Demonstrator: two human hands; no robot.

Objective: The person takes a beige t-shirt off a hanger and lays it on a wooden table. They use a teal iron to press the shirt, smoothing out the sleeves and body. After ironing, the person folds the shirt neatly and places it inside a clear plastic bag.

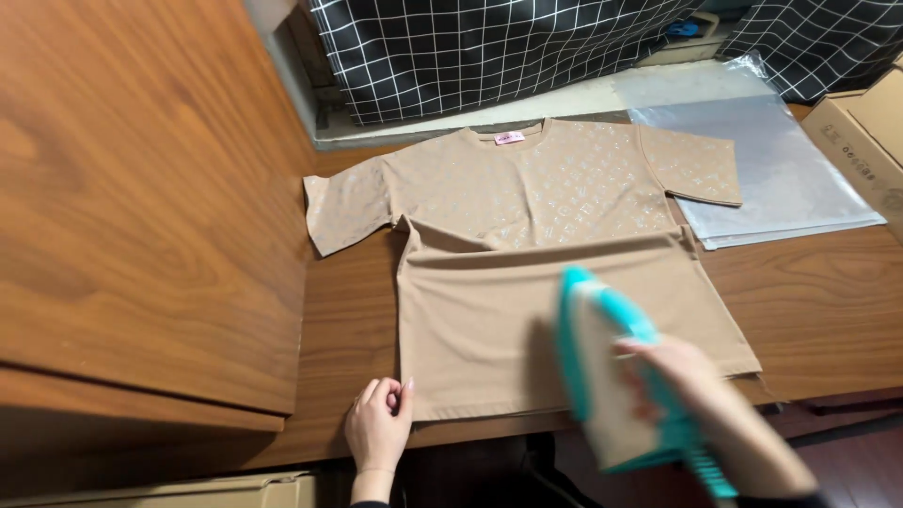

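Holding a teal and cream steam iron (616,376) in your right hand (682,372), you have it tilted up over the lower right part of a tan short-sleeved cotton T-shirt (527,254) that lies flat on the brown wooden worktop (818,301), its hem folded up towards the chest. Your right fingers (649,350) are wrapped closed round the iron's handle. Your left hand (378,428) rests at the shirt's lower left corner, fingers pressed together and lying flat, tips touching the cloth edge.

Risks as I judge them: your left fingers sit right by the fabric you are pressing, so a sweep leftwards could bring the hot plate against them. The shiny printed pattern on the chest may mar under direct heat. A clear plastic sleeve (781,179) lies touching the right sleeve of the shirt and could melt if the iron strays there.

Motion blurs the iron, so I cannot tell whether its plate touches the cloth. Your right wrist and the iron's rear run out of view, as does the cardboard box (870,141) at right.
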